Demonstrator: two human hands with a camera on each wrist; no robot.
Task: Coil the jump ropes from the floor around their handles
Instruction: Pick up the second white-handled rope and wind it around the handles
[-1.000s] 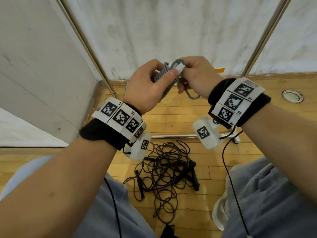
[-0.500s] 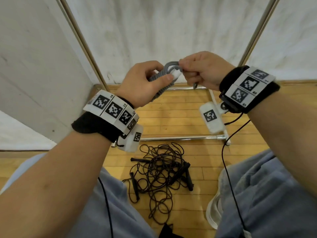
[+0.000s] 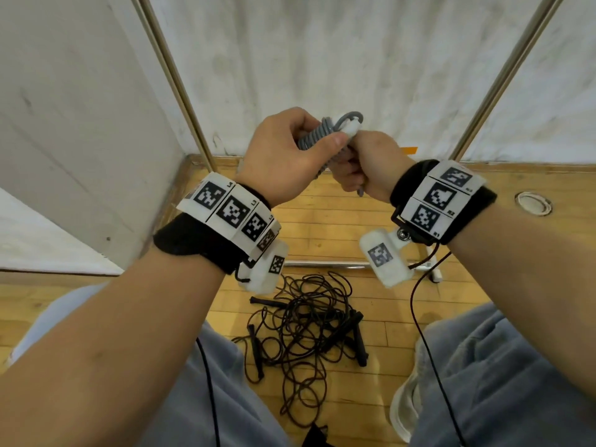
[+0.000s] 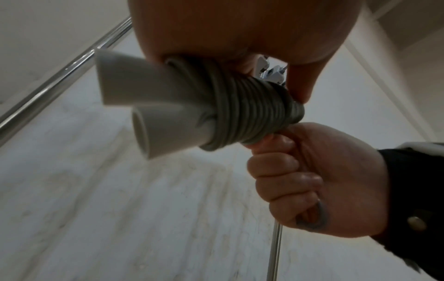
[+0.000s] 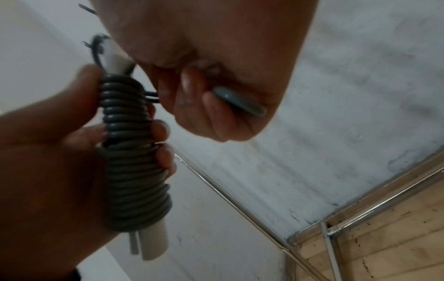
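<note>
Grey jump rope (image 3: 317, 137) coiled tightly round two white handles (image 4: 153, 106); black ropes (image 3: 306, 330) tangled on floor

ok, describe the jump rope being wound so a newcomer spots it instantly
Look above the wooden floor, between the left hand and right hand. The grey jump rope is coiled tightly round two white handles. The black ropes lie tangled loose on the floor.

Scuffed white wall panels (image 3: 322, 59) – metal poles (image 3: 174, 82) – wooden floor (image 3: 322, 227).

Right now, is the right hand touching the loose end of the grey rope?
Touching. The right wrist view shows the right hand with fingers curled round the grey rope's loose end, which sticks out past the little finger.
</note>
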